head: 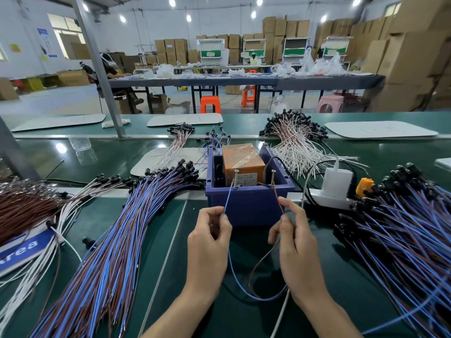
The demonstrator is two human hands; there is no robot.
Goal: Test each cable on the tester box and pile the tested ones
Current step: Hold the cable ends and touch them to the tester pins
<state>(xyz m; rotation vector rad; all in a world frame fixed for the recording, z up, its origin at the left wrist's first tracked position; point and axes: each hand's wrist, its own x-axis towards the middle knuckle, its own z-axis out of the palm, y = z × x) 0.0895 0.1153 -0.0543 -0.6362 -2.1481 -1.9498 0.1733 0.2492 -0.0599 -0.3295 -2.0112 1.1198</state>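
Observation:
A blue tester box (249,203) with an orange unit inside stands in front of me, two brass screws sticking up at its near rim. My left hand (210,242) pinches the blue wire (228,198), whose tip touches the left screw (236,178). My right hand (296,245) pinches the brown wire (277,196), whose tip reaches the right screw (272,178). Both wires loop down together between my wrists. A large pile of blue and brown cables (117,240) fans out on the left; another pile (402,235) lies on the right.
A white power strip with a charger (336,189) and an orange plug sits right of the box. White-wired cable bundles (292,140) lie behind it. Brown and white cables and a blue label lie far left. A metal post rises at the back left.

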